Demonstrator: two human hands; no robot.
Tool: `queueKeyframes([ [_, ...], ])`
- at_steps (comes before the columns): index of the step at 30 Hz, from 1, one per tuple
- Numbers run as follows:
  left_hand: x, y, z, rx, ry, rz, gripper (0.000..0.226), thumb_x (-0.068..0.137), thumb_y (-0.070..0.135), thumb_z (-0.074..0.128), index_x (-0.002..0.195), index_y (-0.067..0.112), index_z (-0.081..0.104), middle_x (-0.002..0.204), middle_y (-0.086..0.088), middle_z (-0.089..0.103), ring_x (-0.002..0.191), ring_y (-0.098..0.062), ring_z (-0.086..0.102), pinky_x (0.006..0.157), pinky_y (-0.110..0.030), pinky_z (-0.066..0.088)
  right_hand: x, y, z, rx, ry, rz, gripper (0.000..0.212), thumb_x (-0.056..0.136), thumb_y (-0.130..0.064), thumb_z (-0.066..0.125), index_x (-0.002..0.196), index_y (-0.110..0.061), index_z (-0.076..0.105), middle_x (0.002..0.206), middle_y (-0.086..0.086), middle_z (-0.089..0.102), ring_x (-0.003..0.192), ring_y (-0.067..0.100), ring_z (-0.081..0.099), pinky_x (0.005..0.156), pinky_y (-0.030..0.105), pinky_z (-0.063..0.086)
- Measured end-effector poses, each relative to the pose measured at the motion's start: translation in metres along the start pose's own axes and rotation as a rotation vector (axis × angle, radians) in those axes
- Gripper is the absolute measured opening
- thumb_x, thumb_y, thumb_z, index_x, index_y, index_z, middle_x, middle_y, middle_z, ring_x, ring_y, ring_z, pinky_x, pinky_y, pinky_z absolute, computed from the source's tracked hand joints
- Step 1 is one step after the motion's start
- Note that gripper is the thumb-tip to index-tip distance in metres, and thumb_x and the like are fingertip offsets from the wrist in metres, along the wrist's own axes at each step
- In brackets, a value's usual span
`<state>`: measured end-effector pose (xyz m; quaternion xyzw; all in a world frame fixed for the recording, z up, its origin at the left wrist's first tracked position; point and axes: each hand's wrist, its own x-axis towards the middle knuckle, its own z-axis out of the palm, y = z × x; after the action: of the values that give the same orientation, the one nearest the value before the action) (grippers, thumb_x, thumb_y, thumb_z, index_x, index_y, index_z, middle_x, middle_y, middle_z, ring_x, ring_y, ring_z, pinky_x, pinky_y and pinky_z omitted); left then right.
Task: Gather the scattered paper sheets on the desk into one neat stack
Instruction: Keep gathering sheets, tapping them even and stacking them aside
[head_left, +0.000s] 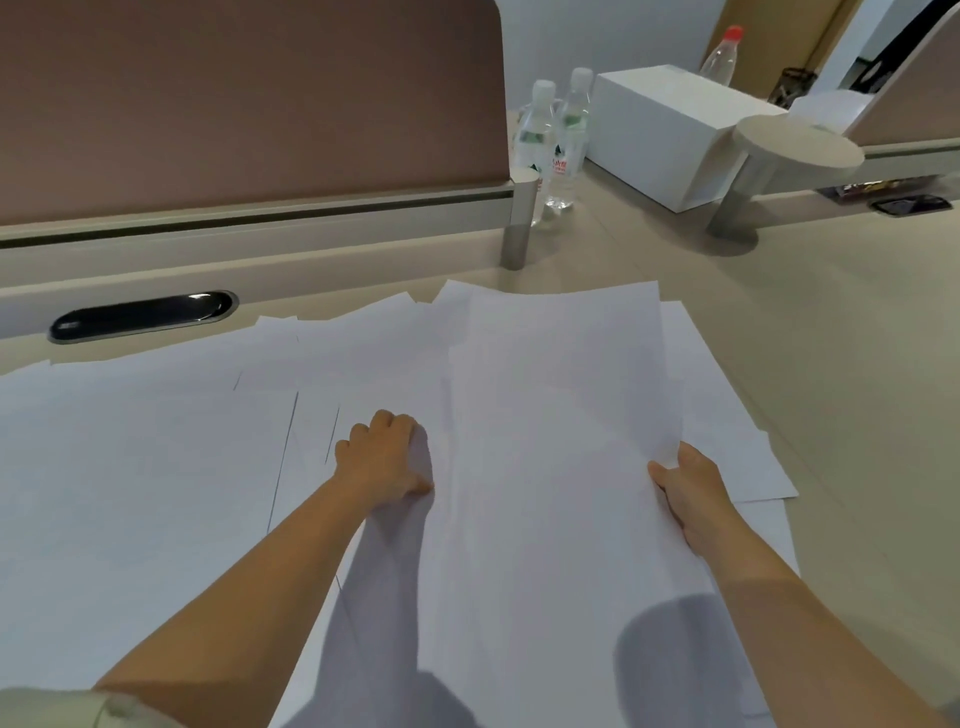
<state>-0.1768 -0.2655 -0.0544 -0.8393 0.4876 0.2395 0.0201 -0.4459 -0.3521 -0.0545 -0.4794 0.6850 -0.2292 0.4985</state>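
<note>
Many white paper sheets (156, 467) lie overlapping across the beige desk (857, 338), spreading from the far left to the near right. At centre, the left hand (387, 457) rests on the sheets with fingers curled under, knuckles up; whether they pinch paper cannot be told. To the right, the right hand (688, 491) grips the right edge of a raised top sheet (561, 415), thumb on top, fingers hidden beneath.

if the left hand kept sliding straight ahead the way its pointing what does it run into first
Probably nothing solid at first: the left hand would keep crossing the scattered paper sheets, past their far edges, and then likely meet the low desk rail under the brown partition. Depth is hard to judge.
</note>
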Motion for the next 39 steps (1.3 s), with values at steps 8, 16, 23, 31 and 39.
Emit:
queueKeyframes([
  [8, 0.008, -0.002, -0.013, 0.138, -0.098, 0.013, 0.010, 0.091, 0.021, 0.044, 0.093, 0.024, 0.054, 0.089, 0.004, 0.050, 0.102, -0.023, 0.044, 0.090, -0.034, 0.030, 0.006, -0.009, 0.004, -0.034, -0.022, -0.013, 0.037, 0.093, -0.002, 0.045, 0.130, -0.007, 0.050, 0.125, 0.015, 0.057, 0.109, 0.032, 0.056, 0.098, 0.041, 0.045],
  [16, 0.024, 0.018, -0.025, -0.605, 0.199, -0.021, 0.026, 0.093, 0.011, 0.046, 0.076, 0.020, 0.064, 0.108, -0.004, 0.065, 0.111, -0.030, 0.055, 0.100, -0.040, 0.042, 0.004, -0.016, 0.008, -0.009, -0.076, -0.017, 0.036, 0.092, -0.005, 0.049, 0.128, -0.008, 0.053, 0.123, 0.014, 0.060, 0.111, 0.034, 0.057, 0.100, 0.048, 0.045],
  [23, 0.020, -0.005, -0.018, -0.636, 0.243, -0.078, 0.042, 0.094, 0.019, 0.052, 0.134, 0.008, 0.045, 0.141, -0.013, 0.045, 0.130, -0.030, 0.043, 0.109, -0.038, 0.032, 0.004, -0.015, 0.022, -0.016, -0.029, -0.018, 0.034, 0.090, 0.001, 0.048, 0.124, -0.002, 0.054, 0.122, 0.017, 0.060, 0.110, 0.035, 0.057, 0.095, 0.040, 0.046],
  [31, 0.011, -0.030, -0.011, 0.025, 0.014, -0.127, 0.062, 0.080, 0.036, 0.067, 0.129, 0.014, 0.036, 0.127, -0.006, 0.046, 0.118, -0.027, 0.046, 0.090, -0.032, 0.038, 0.002, -0.015, 0.025, -0.039, -0.013, -0.008, 0.037, 0.092, 0.001, 0.045, 0.128, -0.002, 0.049, 0.124, 0.018, 0.057, 0.111, 0.036, 0.054, 0.091, 0.039, 0.044],
  [39, 0.021, -0.018, -0.016, -0.375, 0.057, -0.094, 0.031, 0.092, 0.024, 0.052, 0.064, 0.017, 0.041, 0.070, 0.001, 0.045, 0.082, -0.025, 0.046, 0.073, -0.031, 0.028, 0.001, -0.017, 0.018, -0.038, -0.016, -0.011, 0.037, 0.093, 0.001, 0.045, 0.130, -0.001, 0.047, 0.126, 0.018, 0.056, 0.114, 0.036, 0.052, 0.095, 0.039, 0.042],
])
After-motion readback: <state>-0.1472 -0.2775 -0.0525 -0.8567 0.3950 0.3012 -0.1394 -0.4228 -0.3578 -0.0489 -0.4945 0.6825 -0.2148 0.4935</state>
